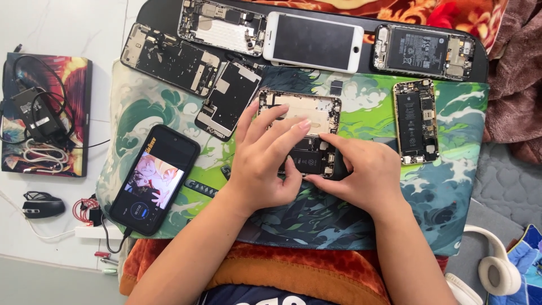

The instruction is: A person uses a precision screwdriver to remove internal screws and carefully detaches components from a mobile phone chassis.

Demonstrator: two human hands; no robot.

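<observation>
An opened phone body (305, 121) with bare metal frame and dark circuit parts lies in the middle of a green wave-patterned mat (451, 192). My left hand (265, 164) rests on its left side, fingers spread across the frame. On the lower right edge of the phone sits my right hand (361, 172), fingertips pinched against it. A small dark part between the fingers is hidden.
Several stripped phones lie along the mat's back: a screen panel (228, 101), two frames (169, 56) (223, 25), a white phone (313, 42), two open phones with batteries (423, 51) (416, 121). A lit black phone (155, 178) lies left. White headphones (499, 265) sit lower right.
</observation>
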